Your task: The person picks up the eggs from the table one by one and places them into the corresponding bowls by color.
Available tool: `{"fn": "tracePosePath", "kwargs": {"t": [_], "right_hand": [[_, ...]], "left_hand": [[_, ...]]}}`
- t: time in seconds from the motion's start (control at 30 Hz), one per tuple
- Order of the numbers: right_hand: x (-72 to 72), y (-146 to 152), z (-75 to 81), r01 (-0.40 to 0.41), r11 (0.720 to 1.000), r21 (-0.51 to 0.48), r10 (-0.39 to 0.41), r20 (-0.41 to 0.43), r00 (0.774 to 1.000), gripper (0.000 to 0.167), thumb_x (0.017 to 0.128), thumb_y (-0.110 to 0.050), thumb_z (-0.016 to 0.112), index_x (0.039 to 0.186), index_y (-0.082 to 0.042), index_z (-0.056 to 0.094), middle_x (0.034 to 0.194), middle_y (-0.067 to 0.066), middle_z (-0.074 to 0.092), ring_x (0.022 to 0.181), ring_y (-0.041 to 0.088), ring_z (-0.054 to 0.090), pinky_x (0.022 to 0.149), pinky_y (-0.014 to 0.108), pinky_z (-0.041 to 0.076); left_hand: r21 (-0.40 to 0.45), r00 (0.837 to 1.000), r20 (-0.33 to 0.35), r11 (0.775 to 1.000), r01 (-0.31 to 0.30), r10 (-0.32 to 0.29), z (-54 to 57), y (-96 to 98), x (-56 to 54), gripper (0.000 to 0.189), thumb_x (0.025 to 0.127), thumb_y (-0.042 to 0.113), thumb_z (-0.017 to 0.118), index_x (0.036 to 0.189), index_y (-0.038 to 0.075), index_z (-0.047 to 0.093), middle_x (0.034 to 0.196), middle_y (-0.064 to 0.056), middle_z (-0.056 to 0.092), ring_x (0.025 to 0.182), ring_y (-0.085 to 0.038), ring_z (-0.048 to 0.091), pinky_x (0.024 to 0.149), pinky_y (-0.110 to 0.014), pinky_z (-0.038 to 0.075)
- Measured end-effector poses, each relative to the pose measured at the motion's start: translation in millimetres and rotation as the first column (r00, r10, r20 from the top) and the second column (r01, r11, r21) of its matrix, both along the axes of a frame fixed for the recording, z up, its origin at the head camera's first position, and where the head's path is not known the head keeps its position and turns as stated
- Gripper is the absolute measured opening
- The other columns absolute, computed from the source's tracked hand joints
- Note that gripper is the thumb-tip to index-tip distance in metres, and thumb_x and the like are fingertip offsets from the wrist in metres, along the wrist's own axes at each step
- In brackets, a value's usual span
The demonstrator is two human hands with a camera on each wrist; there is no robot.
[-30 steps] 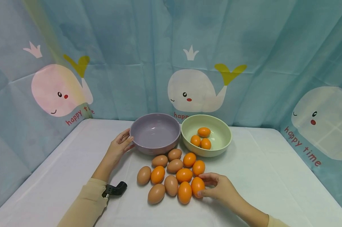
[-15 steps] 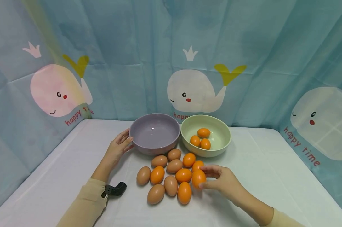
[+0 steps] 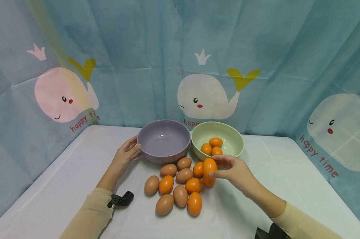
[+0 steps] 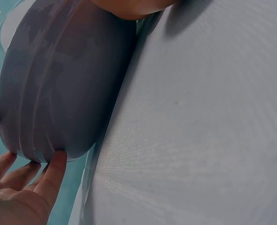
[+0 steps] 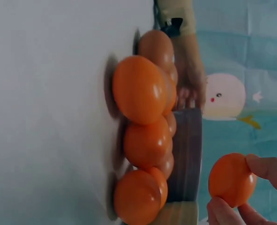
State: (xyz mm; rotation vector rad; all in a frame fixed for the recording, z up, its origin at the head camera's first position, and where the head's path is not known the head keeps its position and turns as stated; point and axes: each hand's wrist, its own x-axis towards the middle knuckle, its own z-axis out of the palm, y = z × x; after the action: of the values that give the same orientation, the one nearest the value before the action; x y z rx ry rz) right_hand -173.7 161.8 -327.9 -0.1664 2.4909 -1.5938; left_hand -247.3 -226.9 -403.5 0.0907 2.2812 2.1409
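My right hand pinches an orange egg between thumb and fingers, in front of the light green bowl. In the right wrist view this held orange egg shows apart from the others. Three orange eggs lie inside the green bowl. On the left, my left hand touches the side of a purple bowl, thumb at its rim. Left wrist fingertips rest against the bowl's outer wall. Several brown eggs and orange eggs lie grouped before the bowls.
A white cloth covers the table. A light blue curtain printed with whales hangs around its back and sides. The two bowls stand side by side near the table's back edge.
My right hand has lifted the orange egg from the right side of the group and carried it forward toward the green bowl. My left hand stays at the purple bowl.
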Motion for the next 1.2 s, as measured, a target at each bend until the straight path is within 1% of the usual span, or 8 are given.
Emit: {"fn": "tracePosePath", "kwargs": {"t": [0.2,0.4,0.6,0.63,0.73,0.87,1.03,1.2], "right_hand": [[-15.2,3,6.3,-0.011,1.000,-0.013,0.011,-0.033,0.999,0.057,0.082,-0.022,0.082,0.133,-0.005,0.061,0.132,0.012,0.066,0.121,0.025,0.062,0.102,0.034,0.056],[-34.3,5,7.9,0.033,0.999,-0.006,-0.033,-0.032,0.999,0.055,0.085,-0.022,0.079,0.134,-0.004,0.060,0.136,0.014,0.063,0.123,0.025,0.060,0.107,0.032,0.053],[-55.8,1,7.0,0.054,0.998,-0.037,-0.055,-0.031,0.998,0.058,0.086,-0.022,0.077,0.137,-0.003,0.057,0.138,0.017,0.061,0.124,0.027,0.058,0.100,0.024,0.054],[-59.8,0,6.5,0.055,0.998,-0.039,-0.056,-0.032,0.998,0.058,0.087,-0.022,0.077,0.137,-0.003,0.057,0.138,0.017,0.061,0.124,0.027,0.058,0.099,0.024,0.053],[-71.0,-3,4.8,0.071,0.996,-0.047,-0.072,-0.030,0.997,0.057,0.087,-0.020,0.076,0.137,-0.003,0.057,0.139,0.017,0.060,0.126,0.028,0.057,0.104,0.031,0.053],[-85.9,-7,1.9,0.092,0.994,-0.055,-0.093,-0.016,0.996,0.057,0.087,-0.021,0.076,0.138,-0.004,0.056,0.140,0.017,0.059,0.126,0.029,0.057,0.109,0.037,0.051],[-99.5,-13,-0.8,0.108,0.991,-0.083,-0.108,0.009,0.994,0.057,0.088,-0.022,0.076,0.139,-0.005,0.056,0.141,0.016,0.058,0.123,0.029,0.058,0.110,0.040,0.051],[-112.2,-19,-5.0,0.149,0.986,-0.077,-0.148,0.025,0.989,0.058,0.086,-0.023,0.078,0.138,-0.008,0.057,0.140,0.014,0.059,0.123,0.028,0.057,0.109,0.040,0.051]], "left_hand": [[0.002,1.000,-0.003,1.000,0.004,-0.004,-0.8,0.1,-0.5,0.068,0.104,0.026,0.053,0.159,0.006,0.018,0.166,-0.015,0.020,0.150,-0.031,0.030,0.107,-0.026,0.051],[-0.002,1.000,0.001,1.000,0.002,-0.002,-0.7,0.1,-0.8,0.068,0.104,0.027,0.053,0.159,0.007,0.018,0.166,-0.014,0.020,0.150,-0.030,0.030,0.109,-0.030,0.049],[-0.011,1.000,-0.002,1.000,-0.003,0.003,-0.3,-0.8,-0.2,0.069,0.104,0.028,0.053,0.159,0.006,0.017,0.166,-0.014,0.020,0.151,-0.030,0.027,0.109,-0.029,0.049],[-0.008,1.000,-0.004,1.000,-0.002,0.002,-0.6,-0.9,-0.3,0.069,0.104,0.027,0.053,0.159,0.006,0.017,0.166,-0.015,0.020,0.151,-0.030,0.028,0.108,-0.028,0.050],[0.000,1.000,-0.001,1.000,0.003,-0.003,-1.9,-1.0,-1.1,0.068,0.104,0.026,0.053,0.159,0.007,0.018,0.166,-0.015,0.021,0.150,-0.030,0.029,0.107,-0.026,0.051],[0.003,1.000,0.002,1.000,0.000,0.000,-2.6,-0.8,-1.5,0.068,0.104,0.026,0.053,0.159,0.007,0.018,0.166,-0.014,0.021,0.150,-0.029,0.030,0.110,-0.032,0.048],[-0.002,1.000,0.000,1.000,-0.003,0.003,-1.5,0.0,-1.1,0.068,0.104,0.028,0.053,0.159,0.007,0.018,0.166,-0.013,0.021,0.151,-0.028,0.027,0.114,-0.040,0.043],[-0.002,1.000,0.006,1.000,-0.007,0.007,-0.8,0.3,-0.9,0.068,0.104,0.027,0.053,0.159,0.007,0.019,0.166,-0.013,0.021,0.152,-0.028,0.027,0.114,-0.041,0.043]]}}
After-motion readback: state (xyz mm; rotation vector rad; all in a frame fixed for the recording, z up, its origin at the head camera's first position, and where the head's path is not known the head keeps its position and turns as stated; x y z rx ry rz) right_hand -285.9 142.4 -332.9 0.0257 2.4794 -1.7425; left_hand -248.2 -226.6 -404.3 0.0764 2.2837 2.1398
